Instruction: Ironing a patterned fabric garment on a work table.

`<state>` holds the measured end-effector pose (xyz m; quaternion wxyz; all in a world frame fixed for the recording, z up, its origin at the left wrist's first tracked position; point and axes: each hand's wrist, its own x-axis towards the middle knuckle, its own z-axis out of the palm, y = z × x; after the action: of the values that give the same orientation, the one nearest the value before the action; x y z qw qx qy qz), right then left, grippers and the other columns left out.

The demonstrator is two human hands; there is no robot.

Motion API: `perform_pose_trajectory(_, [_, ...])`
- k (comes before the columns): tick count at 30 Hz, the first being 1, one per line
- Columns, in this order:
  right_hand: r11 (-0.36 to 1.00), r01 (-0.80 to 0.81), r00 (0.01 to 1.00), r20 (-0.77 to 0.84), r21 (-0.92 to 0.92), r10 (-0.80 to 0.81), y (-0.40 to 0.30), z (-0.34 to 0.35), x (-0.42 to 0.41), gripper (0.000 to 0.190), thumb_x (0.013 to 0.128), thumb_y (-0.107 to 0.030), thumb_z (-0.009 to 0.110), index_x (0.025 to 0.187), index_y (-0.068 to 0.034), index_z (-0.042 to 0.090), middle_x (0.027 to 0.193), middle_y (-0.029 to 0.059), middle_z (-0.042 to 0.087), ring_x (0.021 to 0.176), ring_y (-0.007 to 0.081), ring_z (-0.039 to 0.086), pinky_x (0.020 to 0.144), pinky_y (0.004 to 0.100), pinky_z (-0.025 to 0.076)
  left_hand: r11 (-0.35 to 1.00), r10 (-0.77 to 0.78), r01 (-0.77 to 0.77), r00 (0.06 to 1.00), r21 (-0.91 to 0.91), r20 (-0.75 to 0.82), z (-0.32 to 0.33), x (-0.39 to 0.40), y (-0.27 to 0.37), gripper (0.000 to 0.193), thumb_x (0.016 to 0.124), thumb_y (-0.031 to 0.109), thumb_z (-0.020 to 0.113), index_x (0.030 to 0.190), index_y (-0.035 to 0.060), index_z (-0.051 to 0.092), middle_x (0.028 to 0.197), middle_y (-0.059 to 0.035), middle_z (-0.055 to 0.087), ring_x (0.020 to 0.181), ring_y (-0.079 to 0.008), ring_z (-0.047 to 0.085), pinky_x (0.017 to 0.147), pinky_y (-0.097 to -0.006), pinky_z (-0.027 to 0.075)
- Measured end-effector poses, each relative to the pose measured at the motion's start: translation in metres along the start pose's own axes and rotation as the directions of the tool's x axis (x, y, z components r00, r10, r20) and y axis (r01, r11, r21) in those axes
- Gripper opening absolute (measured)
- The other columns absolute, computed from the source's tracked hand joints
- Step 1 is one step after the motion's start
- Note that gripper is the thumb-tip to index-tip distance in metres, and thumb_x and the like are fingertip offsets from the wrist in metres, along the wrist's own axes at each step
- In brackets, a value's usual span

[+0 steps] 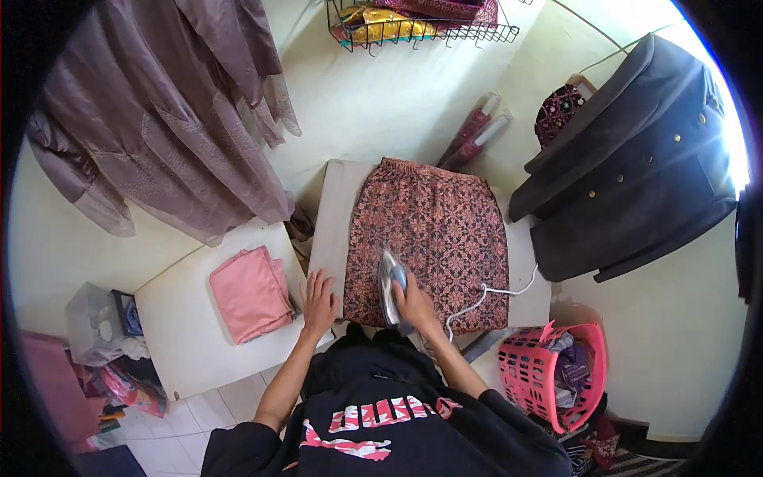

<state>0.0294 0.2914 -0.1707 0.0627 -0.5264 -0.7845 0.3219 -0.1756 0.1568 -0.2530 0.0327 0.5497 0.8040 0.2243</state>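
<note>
My right hand (413, 303) grips the handle of a clothes iron (390, 292). The iron rests on the lower left part of a patterned skirt (441, 238), its tip pointing away from me. Black and copper-pink floral motifs cover the skirt, and its gathered waistband lies at the far end. Under it is a pale ironing board (334, 208). My left hand (320, 301) lies with spread fingers on the board's near left edge, just beside the skirt, holding nothing. A white cord (468, 311) runs across the skirt's lower right and off the board's right side.
On a white table (185, 334) to the left lies a folded pink cloth (253, 295). A mauve dress (179, 125) hangs above it. A dark buttoned jacket (626, 161) hangs at the right, over a pink laundry basket (530, 369) of clothes. Wrapped fabric rolls (471, 140) lean behind the board.
</note>
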Motion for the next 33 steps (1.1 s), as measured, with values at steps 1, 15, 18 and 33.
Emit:
perform_pose_trajectory(1, [0.999,-0.035,0.999,0.018,-0.021,0.036,0.003,-0.005,-0.017,0.044,0.094,-0.045,0.045,0.117,-0.008,0.042,0.091,0.0313,0.062,0.081,0.0505,0.060,0.069,0.0586,0.046,1.000,-0.017,0.017,1.000,-0.016,-0.008,0.002,0.002,0.007,0.046,0.084,0.018,0.056,0.128,0.0079,0.049,0.143,-0.0108,0.040,0.138,-0.0300,0.029,0.111,-0.0565,0.018])
perform_pose_trajectory(15, [0.979,-0.145,0.946,-0.270,0.144,0.180,0.019,-0.037,0.152,0.050,0.093,-0.048,0.045,0.119,-0.005,0.048,0.102,0.0297,0.062,0.097,0.0487,0.058,0.084,0.0539,0.044,0.941,0.336,-0.326,0.933,-0.095,0.126,0.041,0.029,0.077,0.055,0.090,0.027,0.051,0.138,0.0021,0.040,0.149,-0.0121,0.033,0.140,-0.0265,0.025,0.115,-0.0511,0.012])
perform_pose_trajectory(18, [0.968,-0.196,0.965,-0.143,0.154,0.218,0.017,-0.041,0.133,0.052,0.094,-0.049,0.044,0.122,-0.005,0.046,0.102,0.0296,0.062,0.098,0.0483,0.058,0.085,0.0514,0.045,0.946,0.318,-0.309,0.943,-0.099,0.098,0.041,0.028,0.074,0.054,0.090,0.026,0.052,0.137,0.0018,0.041,0.149,-0.0115,0.032,0.141,-0.0266,0.024,0.115,-0.0512,0.011])
perform_pose_trajectory(33, [0.979,-0.115,0.965,-0.216,0.168,0.150,0.059,-0.056,0.045,0.045,0.096,-0.042,0.045,0.122,-0.006,0.048,0.104,0.0301,0.061,0.098,0.0469,0.059,0.081,0.0501,0.046,0.953,0.292,-0.283,0.954,-0.111,0.074,0.039,0.026,0.074,0.052,0.088,0.025,0.053,0.135,0.0036,0.045,0.147,-0.0104,0.037,0.139,-0.0247,0.029,0.116,-0.0494,0.012])
